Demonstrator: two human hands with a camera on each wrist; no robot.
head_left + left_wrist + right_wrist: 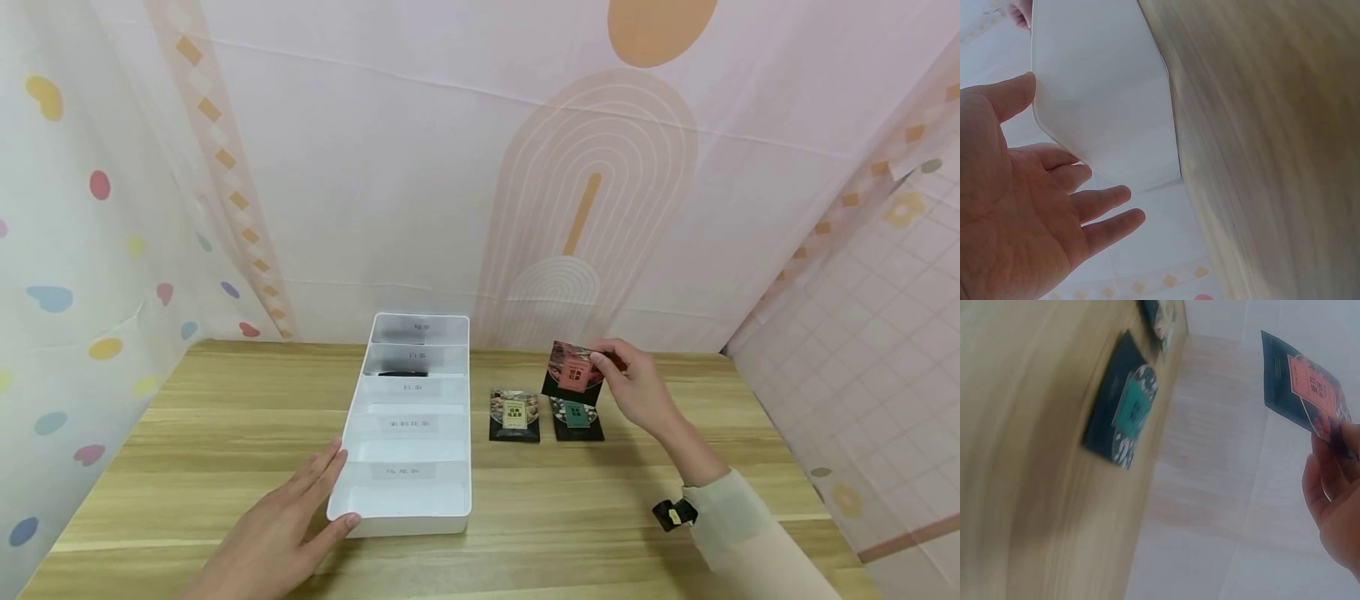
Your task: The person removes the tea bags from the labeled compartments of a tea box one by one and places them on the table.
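My right hand [633, 387] pinches a dark tea sachet with a red label [574, 373] by its edge, raised above the table. In the right wrist view the same red-labelled sachet [1307, 387] is between thumb and fingers. Below it lies a tea sachet with a green label [578, 421], partly covered in the head view. To its left is a yellow-labelled sachet [514, 417]. My left hand [281, 517] rests against the near left corner of a white divided box [408, 525], its fingers extended along the side and thumb at the front rim [1034, 94].
The box has several labelled compartments in a row; a dark packet [405, 372] shows in the second from the back. A wooden table [555, 533] carries everything, with patterned cloth [360, 183] hanging behind and at both sides. A dark wrist device [675, 515] sits at the right sleeve.
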